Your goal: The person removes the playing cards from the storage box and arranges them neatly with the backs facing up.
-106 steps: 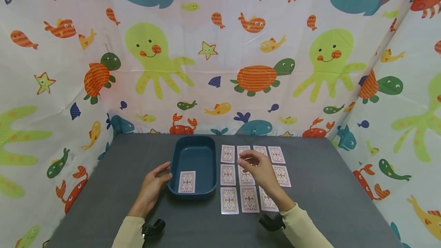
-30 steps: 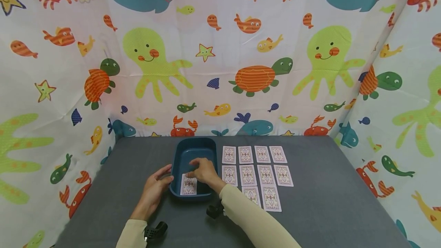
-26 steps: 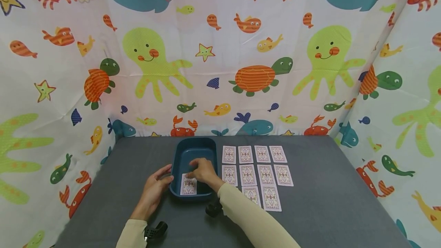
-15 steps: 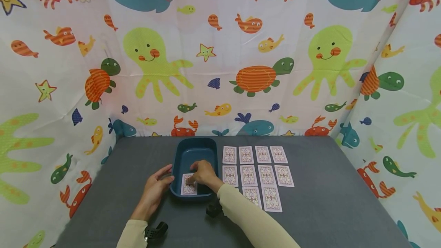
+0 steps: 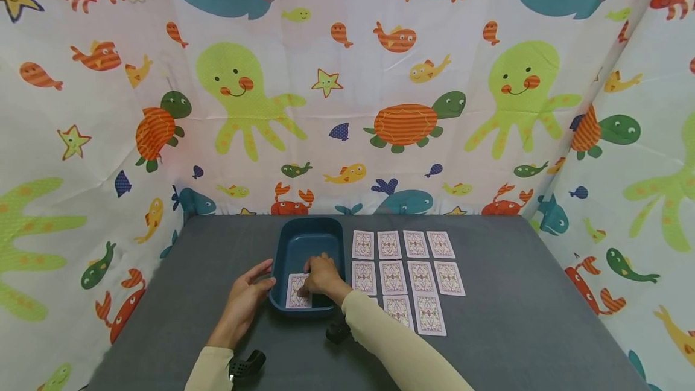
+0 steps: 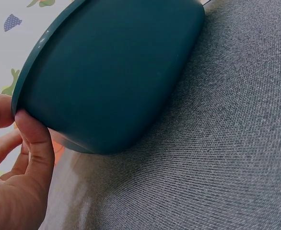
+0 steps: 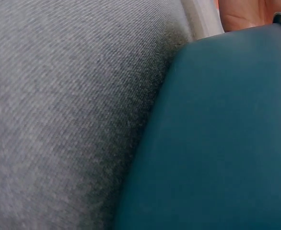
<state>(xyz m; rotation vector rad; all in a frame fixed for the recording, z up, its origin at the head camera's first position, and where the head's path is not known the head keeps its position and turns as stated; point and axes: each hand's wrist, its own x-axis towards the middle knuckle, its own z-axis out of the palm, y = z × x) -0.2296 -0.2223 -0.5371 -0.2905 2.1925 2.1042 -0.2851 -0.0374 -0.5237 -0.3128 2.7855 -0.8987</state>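
Note:
My left hand (image 5: 244, 300) holds the left side of a dark blue tub (image 5: 279, 240). In the left wrist view, the thumb and a finger pinch the tub's rim (image 6: 37, 50). A playing card (image 5: 294, 298) lies patterned back up in the tub's near left part. Reaching in over the near right rim, my right hand (image 5: 324, 276) has fingertips at the card's right half and covers part of it. I cannot tell if these fingers pinch the card. The right wrist view shows mostly the tub's outer wall (image 7: 217, 139), with part of a hand (image 7: 246, 14) beyond it.
Right of the tub, several playing cards (image 5: 393, 277) lie patterned backs up in rows on the grey table (image 5: 499, 318). My right sleeve (image 5: 396, 343) crosses the near left of these rows. A curtain (image 5: 347, 113) printed with sea animals stands behind and at both sides.
My right hand has moved left from above the card rows into the tub. Over the last second its fingertips have shifted slightly nearer over the card. My left hand stays at the tub.

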